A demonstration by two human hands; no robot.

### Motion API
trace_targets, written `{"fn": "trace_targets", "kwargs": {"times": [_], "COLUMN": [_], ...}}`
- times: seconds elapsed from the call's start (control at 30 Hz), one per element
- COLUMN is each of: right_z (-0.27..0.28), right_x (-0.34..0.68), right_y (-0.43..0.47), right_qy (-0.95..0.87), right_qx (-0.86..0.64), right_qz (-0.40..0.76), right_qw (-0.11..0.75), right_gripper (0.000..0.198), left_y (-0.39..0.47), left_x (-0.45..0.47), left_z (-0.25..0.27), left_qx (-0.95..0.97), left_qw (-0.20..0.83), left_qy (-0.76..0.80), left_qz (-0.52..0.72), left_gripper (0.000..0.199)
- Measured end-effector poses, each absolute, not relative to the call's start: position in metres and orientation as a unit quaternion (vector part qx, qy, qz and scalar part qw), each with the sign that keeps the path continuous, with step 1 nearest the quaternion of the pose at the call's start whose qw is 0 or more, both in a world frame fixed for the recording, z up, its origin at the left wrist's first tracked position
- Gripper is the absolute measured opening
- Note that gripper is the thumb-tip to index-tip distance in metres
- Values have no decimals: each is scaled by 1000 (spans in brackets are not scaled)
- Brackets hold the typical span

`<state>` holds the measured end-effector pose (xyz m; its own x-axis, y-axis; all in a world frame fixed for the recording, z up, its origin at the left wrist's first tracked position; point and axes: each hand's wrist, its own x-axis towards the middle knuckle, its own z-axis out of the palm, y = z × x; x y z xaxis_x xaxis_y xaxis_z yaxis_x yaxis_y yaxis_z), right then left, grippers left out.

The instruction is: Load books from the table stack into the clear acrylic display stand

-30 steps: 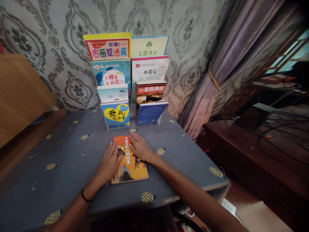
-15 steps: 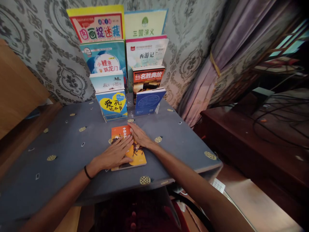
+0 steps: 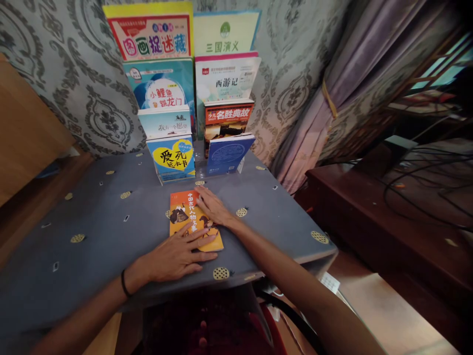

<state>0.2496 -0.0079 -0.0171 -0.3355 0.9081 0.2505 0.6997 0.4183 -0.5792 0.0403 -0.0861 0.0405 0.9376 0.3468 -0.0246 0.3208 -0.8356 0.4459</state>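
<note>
An orange-yellow book (image 3: 189,212) with white Chinese characters and painted figures lies closed and flat on the table. My left hand (image 3: 181,254) rests over its lower part, fingers spread and reaching to the right, covering the lower left of the cover. Along the book's upper right edge lies my right hand (image 3: 212,207), its fingers stretched toward the top corner. Both hands are open and lie on the cover without gripping it. A dark band (image 3: 125,283) circles my left wrist.
Two columns of upright books stand behind, with a blue-yellow book (image 3: 172,159) and a dark blue book (image 3: 228,157) in front. A grey pineapple-print cloth (image 3: 99,256) covers the table. To the right are a purple curtain (image 3: 314,113) and a dark red cabinet (image 3: 369,212) with cables.
My left hand has slid down and toward me over the book, uncovering more of its title. My right hand and the book stay nearly in place.
</note>
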Motion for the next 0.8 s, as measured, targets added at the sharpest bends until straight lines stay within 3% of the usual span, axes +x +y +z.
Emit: {"fn": "trace_targets", "kwargs": {"times": [0.17, 0.33, 0.5, 0.63, 0.8], "right_z": [-18, -22, -19, -14, -15], "right_x": [249, 247, 244, 241, 241], "right_y": [-15, -33, -51, -57, -57], "right_qy": [-788, -779, -764, -744, -739], "right_qx": [-528, -557, -590, -614, -616], "right_qz": [163, 128, 105, 123, 130], "right_qw": [272, 260, 240, 231, 241], "right_gripper": [56, 55, 53, 54, 53], "left_y": [-97, -100, -92, -82, -66], "left_x": [22, -1, -7, 3, 10], "left_z": [37, 19, -19, -31, -18], "left_qx": [956, 943, 882, 825, 695], "left_qw": [218, 182, 153, 222, 422], "left_qy": [191, 259, 409, 467, 475], "left_qz": [53, 101, 178, 227, 335], "left_gripper": [48, 79, 73, 70, 74]}}
